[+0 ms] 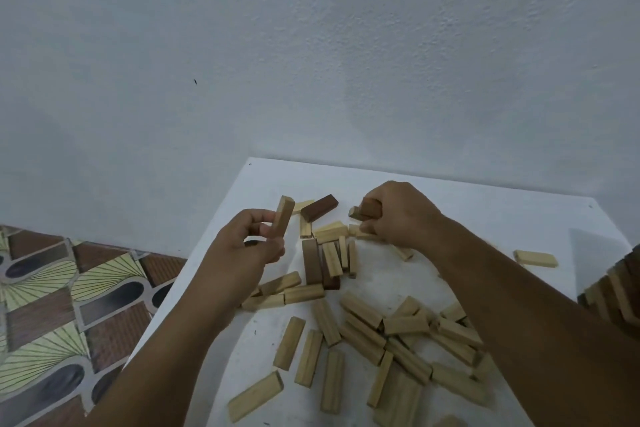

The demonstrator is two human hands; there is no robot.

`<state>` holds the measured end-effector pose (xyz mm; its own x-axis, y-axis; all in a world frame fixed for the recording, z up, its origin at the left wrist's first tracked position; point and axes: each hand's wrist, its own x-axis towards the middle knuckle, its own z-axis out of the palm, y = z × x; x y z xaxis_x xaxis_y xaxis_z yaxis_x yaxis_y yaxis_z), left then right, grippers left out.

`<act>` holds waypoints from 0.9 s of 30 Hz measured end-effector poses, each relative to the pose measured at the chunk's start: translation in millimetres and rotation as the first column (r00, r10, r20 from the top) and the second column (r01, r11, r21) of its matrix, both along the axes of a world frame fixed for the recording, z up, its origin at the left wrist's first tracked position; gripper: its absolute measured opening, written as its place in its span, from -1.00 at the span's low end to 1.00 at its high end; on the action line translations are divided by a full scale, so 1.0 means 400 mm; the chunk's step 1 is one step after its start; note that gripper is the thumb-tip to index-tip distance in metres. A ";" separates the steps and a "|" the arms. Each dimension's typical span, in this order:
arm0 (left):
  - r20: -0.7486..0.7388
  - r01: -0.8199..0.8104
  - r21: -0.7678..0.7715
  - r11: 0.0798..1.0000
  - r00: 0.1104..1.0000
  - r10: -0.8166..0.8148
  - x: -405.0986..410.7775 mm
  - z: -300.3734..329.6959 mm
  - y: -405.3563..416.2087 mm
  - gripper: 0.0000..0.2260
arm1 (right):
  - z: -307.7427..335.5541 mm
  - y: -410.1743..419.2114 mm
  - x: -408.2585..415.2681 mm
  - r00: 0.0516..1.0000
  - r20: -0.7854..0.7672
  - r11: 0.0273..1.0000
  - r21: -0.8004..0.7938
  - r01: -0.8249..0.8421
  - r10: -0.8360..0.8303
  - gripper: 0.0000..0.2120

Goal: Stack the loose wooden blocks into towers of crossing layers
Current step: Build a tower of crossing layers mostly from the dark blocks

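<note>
Several loose wooden blocks (363,329), mostly pale with a few dark brown, lie scattered over a white table (467,218). My left hand (246,246) pinches a pale block (284,217) held upright above the table's left part. My right hand (398,215) grips dark brown blocks (367,211) in its curled fingers near the table's far middle. Between my hands lies a small heap of pale and dark blocks (329,256). A stacked tower (620,291) of mixed blocks stands at the right edge, partly cut off.
A pale block (535,258) lies alone at the right. A dark block (320,207) rests near the far edge. The white wall (311,45) backs the table. Patterned floor tiles (69,305) show to the left, below the table's edge.
</note>
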<state>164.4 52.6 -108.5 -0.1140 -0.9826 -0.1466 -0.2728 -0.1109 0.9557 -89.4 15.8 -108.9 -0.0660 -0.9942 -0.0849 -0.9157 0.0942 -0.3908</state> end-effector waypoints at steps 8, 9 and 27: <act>-0.070 0.080 -0.050 0.996 0.994 -0.084 -0.065 0.027 0.115 -0.81 | 0.055 0.220 -0.026 0.961 0.254 0.928 -0.321 0.188 -0.107 -0.86; -0.045 0.099 -0.061 0.993 0.994 -0.102 -0.081 0.030 0.137 -0.81 | 0.057 0.265 -0.032 0.954 0.278 0.926 -0.318 0.202 -0.113 -0.86; 0.402 0.555 -0.308 0.773 0.812 -0.423 -0.354 -0.066 0.536 -0.71 | -0.059 0.855 -0.163 0.886 0.185 0.887 -0.112 0.448 -0.425 -0.71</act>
<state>22.9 266.9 -134.8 -0.6109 -0.7809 0.1301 -0.4560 0.4814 0.7485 -154.6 358.0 -132.6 -0.4945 -0.8690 0.0162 -0.7236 0.4012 -0.5616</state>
